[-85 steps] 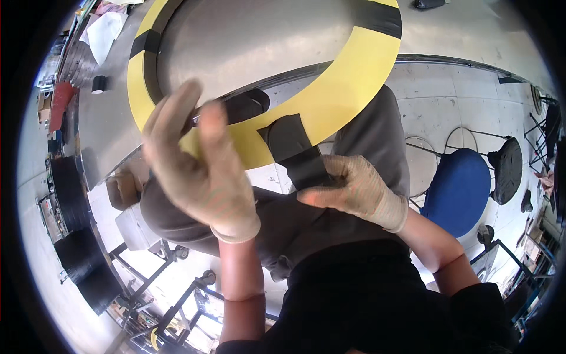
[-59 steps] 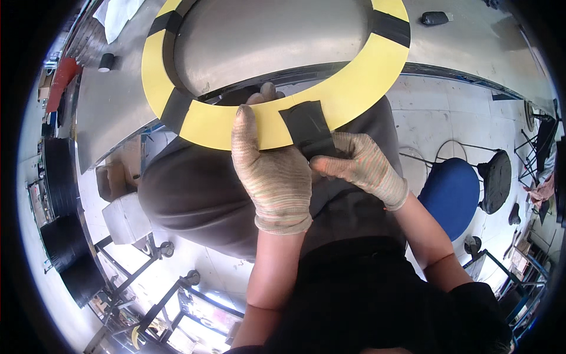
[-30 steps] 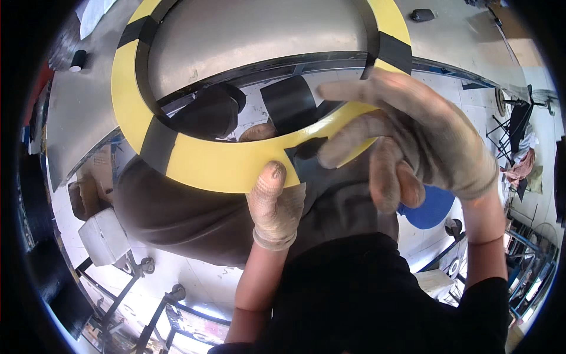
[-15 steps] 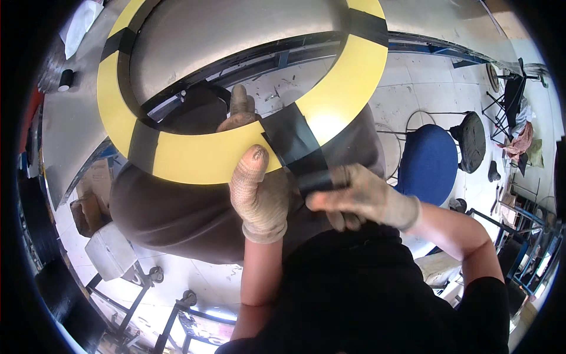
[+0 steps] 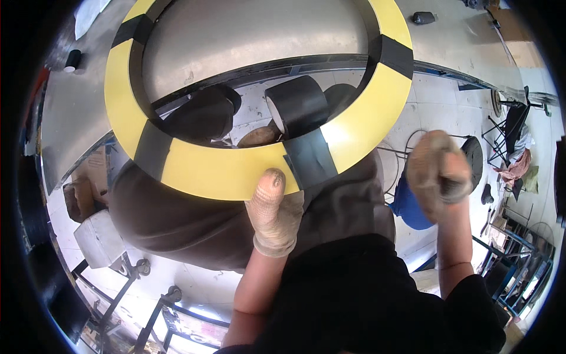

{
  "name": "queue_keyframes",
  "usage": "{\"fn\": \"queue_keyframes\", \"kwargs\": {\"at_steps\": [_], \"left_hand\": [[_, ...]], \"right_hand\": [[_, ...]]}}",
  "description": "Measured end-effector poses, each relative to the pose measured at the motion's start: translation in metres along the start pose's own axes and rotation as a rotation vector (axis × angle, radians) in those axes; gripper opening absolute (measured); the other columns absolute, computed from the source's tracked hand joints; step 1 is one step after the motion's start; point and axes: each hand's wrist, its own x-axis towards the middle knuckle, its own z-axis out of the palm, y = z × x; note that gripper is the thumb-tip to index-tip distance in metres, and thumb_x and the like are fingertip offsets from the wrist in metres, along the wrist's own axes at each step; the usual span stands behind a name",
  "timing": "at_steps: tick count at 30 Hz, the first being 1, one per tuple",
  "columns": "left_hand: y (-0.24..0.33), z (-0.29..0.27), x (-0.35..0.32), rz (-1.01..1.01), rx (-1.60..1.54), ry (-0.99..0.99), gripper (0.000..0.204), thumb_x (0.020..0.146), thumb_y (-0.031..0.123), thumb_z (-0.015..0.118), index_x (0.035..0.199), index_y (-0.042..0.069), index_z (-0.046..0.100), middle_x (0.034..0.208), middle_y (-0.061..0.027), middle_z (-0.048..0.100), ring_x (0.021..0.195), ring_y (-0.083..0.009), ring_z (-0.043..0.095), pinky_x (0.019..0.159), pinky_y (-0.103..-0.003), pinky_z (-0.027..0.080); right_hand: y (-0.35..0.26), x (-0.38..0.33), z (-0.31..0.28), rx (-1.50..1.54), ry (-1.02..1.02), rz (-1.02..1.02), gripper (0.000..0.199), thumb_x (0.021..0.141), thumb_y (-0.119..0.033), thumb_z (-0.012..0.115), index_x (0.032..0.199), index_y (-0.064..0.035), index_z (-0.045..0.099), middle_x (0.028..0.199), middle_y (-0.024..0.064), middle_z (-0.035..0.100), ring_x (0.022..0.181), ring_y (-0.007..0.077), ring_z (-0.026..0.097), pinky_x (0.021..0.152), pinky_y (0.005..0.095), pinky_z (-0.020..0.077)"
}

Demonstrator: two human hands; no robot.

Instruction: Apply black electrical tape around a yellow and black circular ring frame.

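Risks (est.): yel. ring (image 5: pixel 218 168) may tip or twist, b/c only L hand (image 5: pixel 276 215) grips it; blk tape roll (image 5: pixel 300 106) may drop or swing, if only its tape bears it; near tape band (image 5: pixel 311 159) may crease or lift at uneven L edge, if pressed poorly.

Posn: ring held at near edge, near tape band just R of grip; far side over steel tabletop (image 5: pixel 253 29), near side above dk trousers (image 5: pixel 194 221). Roll seen thru ring's opening, just beyond band.

Grip: L hand gloved, closed on ring, thumb on face, fingers behind; contact w/ roll can't tell. R hand (image 5: pixel 439 174) gloved, blurred, off ring, blue stool (image 5: pixel 411 206) behind; holding anything: can't tell.
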Motion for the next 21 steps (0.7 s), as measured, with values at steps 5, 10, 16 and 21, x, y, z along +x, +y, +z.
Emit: {"fn": "queue_keyframes", "kwargs": {"at_steps": [5,10,16,21], "left_hand": [[-0.002,-0.002,0.005,-0.073,0.035,-0.089,0.064,0.088,0.026,0.080,0.139,0.002,0.050,0.127,-0.0091,0.062,0.116,-0.0223,0.063,0.107,-0.039,0.049],[-0.004,0.000,0.009,0.032,-0.010,-0.128,0.062,0.087,0.024,0.081,0.138,0.005,0.051,0.133,-0.0137,0.061,0.126,-0.0299,0.058,0.112,-0.047,0.045],[-0.008,0.000,0.021,0.120,0.096,-0.152,0.072,0.080,0.031,0.083,0.139,0.006,0.049,0.161,-0.0269,0.032,0.155,-0.0384,0.020,0.127,-0.054,0.013],[0.000,-0.008,0.019,0.103,0.182,-0.101,0.074,0.079,0.030,0.083,0.140,0.004,0.049,0.152,-0.0196,0.045,0.153,-0.0360,0.026,0.126,-0.051,0.013]], "right_hand": [[-0.042,0.073,0.067,0.043,0.261,0.335,0.054,0.110,-0.031,0.040,0.144,0.0099,0.041,0.093,0.0253,0.072,0.064,0.0230,0.075,0.051,0.0196,0.0578],[-0.020,0.086,0.055,-0.234,-0.200,-0.130,0.047,0.106,-0.021,0.055,0.144,0.0050,0.046,0.086,0.0183,0.072,0.056,0.0154,0.068,0.050,0.0185,0.0541],[-0.004,0.005,0.107,0.066,0.368,1.070,0.041,0.095,-0.026,0.075,0.127,-0.0021,0.065,0.063,0.0053,0.067,0.047,0.0100,0.062,0.042,0.0203,0.0468],[0.078,0.034,0.020,-0.301,0.358,0.172,0.054,0.089,-0.027,0.081,0.131,-0.0010,0.060,0.101,0.0052,0.073,0.087,0.0151,0.072,0.074,0.0248,0.0588]]}}
